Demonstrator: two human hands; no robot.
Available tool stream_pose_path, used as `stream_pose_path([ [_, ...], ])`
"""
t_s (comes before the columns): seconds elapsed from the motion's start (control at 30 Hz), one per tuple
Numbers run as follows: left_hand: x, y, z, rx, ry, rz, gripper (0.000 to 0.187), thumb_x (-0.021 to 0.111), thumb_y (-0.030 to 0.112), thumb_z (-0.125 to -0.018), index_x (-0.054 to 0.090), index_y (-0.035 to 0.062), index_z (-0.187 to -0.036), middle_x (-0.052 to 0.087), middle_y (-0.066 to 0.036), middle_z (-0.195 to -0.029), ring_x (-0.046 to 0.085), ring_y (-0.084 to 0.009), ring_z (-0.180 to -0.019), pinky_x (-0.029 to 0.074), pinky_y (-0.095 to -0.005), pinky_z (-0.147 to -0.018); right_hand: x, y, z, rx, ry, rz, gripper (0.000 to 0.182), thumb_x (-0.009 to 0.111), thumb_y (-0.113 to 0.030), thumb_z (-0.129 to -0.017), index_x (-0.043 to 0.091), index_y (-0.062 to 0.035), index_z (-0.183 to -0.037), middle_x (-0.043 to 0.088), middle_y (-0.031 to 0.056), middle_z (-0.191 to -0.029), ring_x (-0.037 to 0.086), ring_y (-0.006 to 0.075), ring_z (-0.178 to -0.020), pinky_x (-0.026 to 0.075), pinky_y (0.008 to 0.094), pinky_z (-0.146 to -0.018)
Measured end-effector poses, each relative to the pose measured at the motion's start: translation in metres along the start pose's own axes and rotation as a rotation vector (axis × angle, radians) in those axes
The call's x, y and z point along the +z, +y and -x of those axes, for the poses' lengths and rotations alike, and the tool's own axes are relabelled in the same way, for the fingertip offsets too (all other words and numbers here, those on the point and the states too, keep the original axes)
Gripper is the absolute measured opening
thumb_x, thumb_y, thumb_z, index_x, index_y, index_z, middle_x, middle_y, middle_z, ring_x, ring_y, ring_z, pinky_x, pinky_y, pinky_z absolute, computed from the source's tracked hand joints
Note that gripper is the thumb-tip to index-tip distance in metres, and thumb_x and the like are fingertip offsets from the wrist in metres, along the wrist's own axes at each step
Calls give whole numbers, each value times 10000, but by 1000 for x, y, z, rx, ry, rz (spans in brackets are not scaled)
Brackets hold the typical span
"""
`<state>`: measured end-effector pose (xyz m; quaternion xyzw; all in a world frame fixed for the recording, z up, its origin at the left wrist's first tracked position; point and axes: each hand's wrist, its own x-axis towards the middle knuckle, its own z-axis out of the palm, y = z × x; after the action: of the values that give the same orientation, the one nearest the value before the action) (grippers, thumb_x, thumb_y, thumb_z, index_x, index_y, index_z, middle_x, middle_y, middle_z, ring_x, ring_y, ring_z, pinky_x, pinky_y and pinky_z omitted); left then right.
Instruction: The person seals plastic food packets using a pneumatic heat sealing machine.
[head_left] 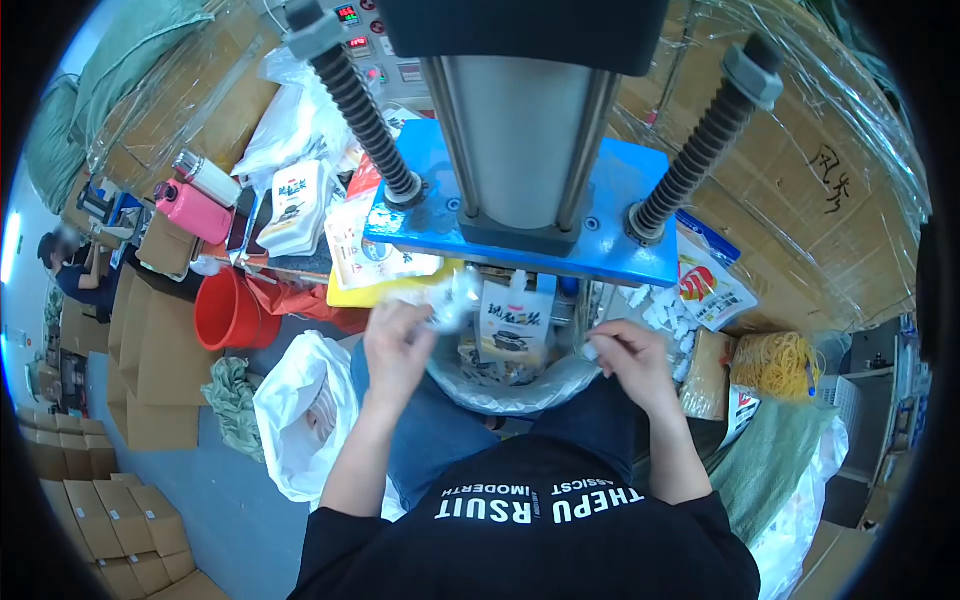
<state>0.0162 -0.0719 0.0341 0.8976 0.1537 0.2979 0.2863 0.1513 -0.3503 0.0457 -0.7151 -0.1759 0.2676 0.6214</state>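
Observation:
My left hand (396,348) is closed on a pale printed pouch (455,300), smeared by motion, in front of the blue press plate (420,225). To the right, my right hand (634,362) pinches a small white piece (590,351). Between my hands a white printed pouch (515,320) with black lettering stands upright beneath the press. Below it, a bin lined with clear plastic (500,397) sits at my lap with more pouches inside. Small white pieces (668,315) lie heaped beyond my right hand.
Over the work area stand the press cylinder (515,130) and two threaded rods. Stacked pouches (295,210), a pink bottle (192,212) and a red bucket (232,310) are at left. Yellow rubber bands (775,366) lie at right. Another person (85,275) is far left.

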Motion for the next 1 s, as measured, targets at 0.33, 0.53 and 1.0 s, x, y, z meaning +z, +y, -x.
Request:
stream_pose_path([
  [0.33,5,49,37,-635,-725,937,225,711,122,-870,699,-53,-1011,711,-57,-906,641,-100,-840,513,-251,-740,35,-41,-14,-512,-283,424,156,653,-53,-865,673,6,-1009,661,106,-845,630,196,-763,497,311,-667],
  [0.53,40,33,30,-846,-495,1143,189,678,68,-868,681,-60,-1007,714,-128,-946,685,-156,-815,550,-291,-748,14,-9,-13,-149,74,275,340,558,-80,-923,546,-1,-1254,636,68,-985,585,115,-742,479,270,-627],
  [1.0,8,6,-35,-424,-138,170,337,746,220,-796,677,12,-1052,688,-151,-969,664,-272,-905,501,-354,-781,-30,24,-25,-361,378,746,232,608,3,-833,621,1,-1065,604,186,-959,620,379,-811,495,421,-705],
])
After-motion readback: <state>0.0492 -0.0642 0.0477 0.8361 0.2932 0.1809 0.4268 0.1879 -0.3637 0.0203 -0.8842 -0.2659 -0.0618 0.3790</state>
